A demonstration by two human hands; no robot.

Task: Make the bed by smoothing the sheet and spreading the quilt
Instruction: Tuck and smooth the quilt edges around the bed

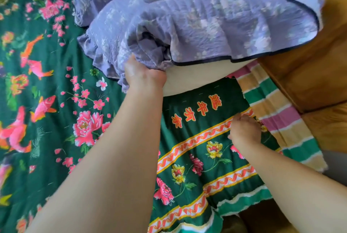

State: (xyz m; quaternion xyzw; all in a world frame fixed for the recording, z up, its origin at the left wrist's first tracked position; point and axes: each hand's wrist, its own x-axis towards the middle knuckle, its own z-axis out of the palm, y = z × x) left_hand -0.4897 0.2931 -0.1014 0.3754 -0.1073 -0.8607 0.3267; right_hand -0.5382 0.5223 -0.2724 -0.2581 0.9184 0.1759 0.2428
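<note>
While left hand (142,74) grips quilt (187,26) | right hand (244,131) pinches sheet (197,138) edge

- Your left side of the green floral sheet (47,86) lies bare: open passage.
- Bunched purple quilt (187,26) blocks the bed's far right corner.
- Wooden headboard (309,74) stands tight against the right edge, beside the striped underlayer (277,112); little room there.
</note>
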